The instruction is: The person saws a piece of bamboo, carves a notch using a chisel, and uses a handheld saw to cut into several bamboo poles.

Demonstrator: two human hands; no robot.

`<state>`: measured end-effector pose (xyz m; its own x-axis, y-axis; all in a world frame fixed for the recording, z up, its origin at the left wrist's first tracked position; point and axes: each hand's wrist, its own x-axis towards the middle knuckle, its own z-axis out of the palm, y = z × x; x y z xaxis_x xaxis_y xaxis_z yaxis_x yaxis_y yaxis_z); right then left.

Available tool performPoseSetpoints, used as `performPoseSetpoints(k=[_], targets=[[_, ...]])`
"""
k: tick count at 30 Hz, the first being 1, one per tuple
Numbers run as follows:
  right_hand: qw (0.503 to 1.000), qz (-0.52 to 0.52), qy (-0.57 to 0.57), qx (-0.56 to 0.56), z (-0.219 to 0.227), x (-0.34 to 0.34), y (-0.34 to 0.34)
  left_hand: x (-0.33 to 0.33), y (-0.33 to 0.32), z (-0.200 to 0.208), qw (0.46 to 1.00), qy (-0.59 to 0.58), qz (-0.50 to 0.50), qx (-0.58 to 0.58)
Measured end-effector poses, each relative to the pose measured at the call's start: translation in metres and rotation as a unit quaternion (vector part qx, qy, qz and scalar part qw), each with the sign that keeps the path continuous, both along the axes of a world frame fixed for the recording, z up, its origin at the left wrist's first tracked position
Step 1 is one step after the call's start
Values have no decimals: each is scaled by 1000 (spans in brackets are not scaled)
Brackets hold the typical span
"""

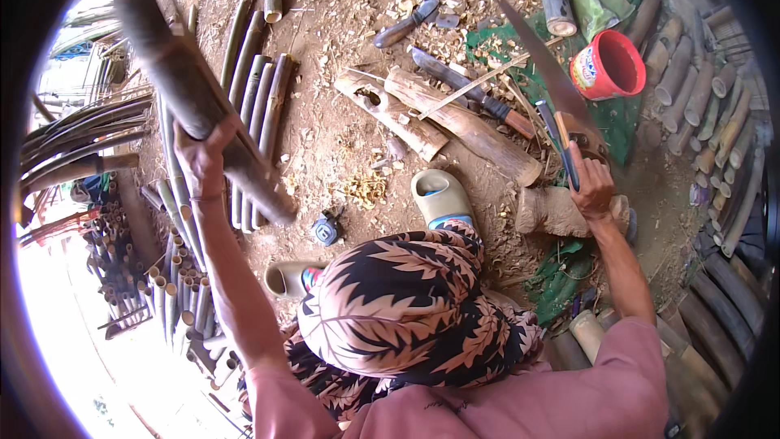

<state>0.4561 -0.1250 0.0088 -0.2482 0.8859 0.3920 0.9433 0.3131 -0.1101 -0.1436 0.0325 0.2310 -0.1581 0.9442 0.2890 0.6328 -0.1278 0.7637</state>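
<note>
My left hand (205,154) is wrapped round a thick, dark bamboo piece (175,73), raised at a slant and blurred at its ends. My right hand (593,185) is closed round slim, dark, pen-like sticks (565,150). Its fingertips lie at the wooden handle of a handsaw (540,53), whose long blade points away to the upper left; whether they also grip the handle I cannot tell. Just below that hand sits a short wooden block (552,211). Left of the saw lie a sheathed knife (471,81) and two cut bamboo or wood pieces (467,122).
A red bucket (621,65) stands at the right on green cloth (621,126). Another knife (406,23) lies among chips. A tape measure (326,229) rests near my sandals (443,197). Bamboo poles (264,106) lie at left; cut bamboo is stacked (707,106) along the right.
</note>
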Motion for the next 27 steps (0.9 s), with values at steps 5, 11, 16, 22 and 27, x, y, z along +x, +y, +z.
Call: performPoseSetpoints(k=[5,11,16,22,27], targets=[[991,4,-118,-57,-25,37,-19,-62,-60,-65,984,85,-40,-154],[928,-90,-196,-304,-8,45,-13,-126,-112,-175,930,-26,-52,-364],[965,-91,-5,-244,5,-25,57,-86,-91,-218,881,96,-102,-451],[884,-140,280,-348,-25,-164,179,-71,-49,-257,829,-54,-161,-534],[868,-218,307,-323,-83,-185,210,-64,-26,-259,824,-100,-167,-533]])
